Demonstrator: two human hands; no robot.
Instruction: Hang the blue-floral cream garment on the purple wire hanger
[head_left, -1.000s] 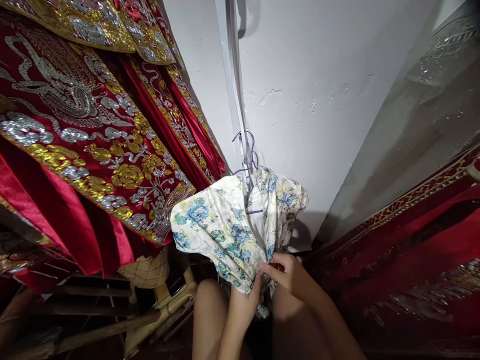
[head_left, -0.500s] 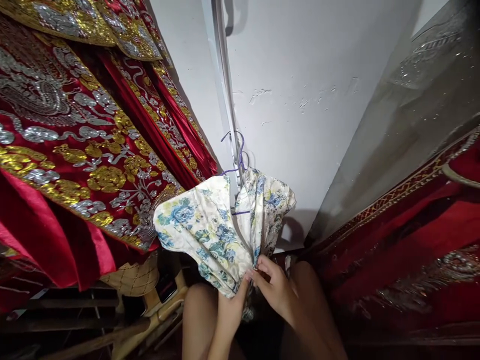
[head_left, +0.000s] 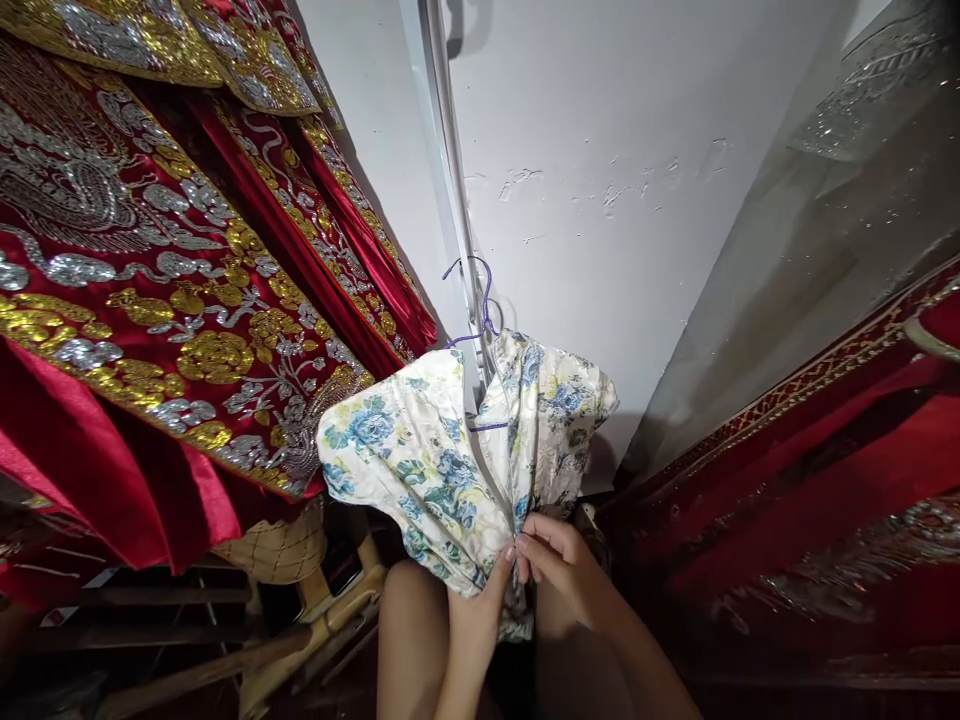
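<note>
A white short-sleeved garment (head_left: 435,470) with blue and yellow flowers hangs on a purple wire hanger (head_left: 487,300), its front partly open in a V below the neck. My left hand (head_left: 484,590) grips the edge of the left front panel, thumb on top and the other fingers hidden behind the cloth. Beside it, my right hand (head_left: 555,550) pinches the other front edge, fingers curled, almost touching the left thumb. Whatever small fastening may lie between the fingertips is too small to make out.
A metal rail (head_left: 442,130) runs down the white wall (head_left: 600,200) to the hanger. Red costumes with gold and silver sequins (head_left: 217,355) hang on the left. Below them stands a wooden chair (head_left: 300,650). More red embroidered fabric (head_left: 810,480) fills the right side.
Both hands and the garment have shifted slightly right in view. The right sleeve spreads wider, and the hands still hold the front edges together.
</note>
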